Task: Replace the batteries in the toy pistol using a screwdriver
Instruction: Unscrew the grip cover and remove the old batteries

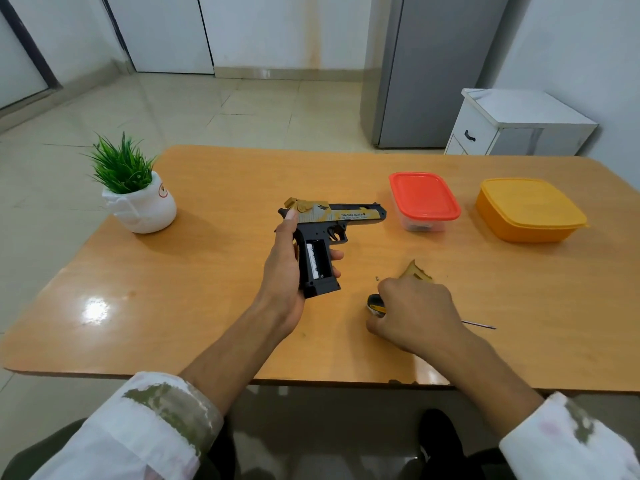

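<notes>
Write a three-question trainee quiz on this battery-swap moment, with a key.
1. True or false: the grip compartment of the toy pistol is open.
2. Which hand holds the pistol? A) left hand B) right hand
3. What tool lies under the right hand on the table?

Key: 1 true, with a battery showing inside. 2 A. 3 the screwdriver, its shaft pointing right.

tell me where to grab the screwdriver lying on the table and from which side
Grip the screwdriver by its black-and-yellow handle, coming from above. It lies flat with the thin shaft pointing right; the handle is the thick end, at the left, and the right hand already covers it.
</notes>
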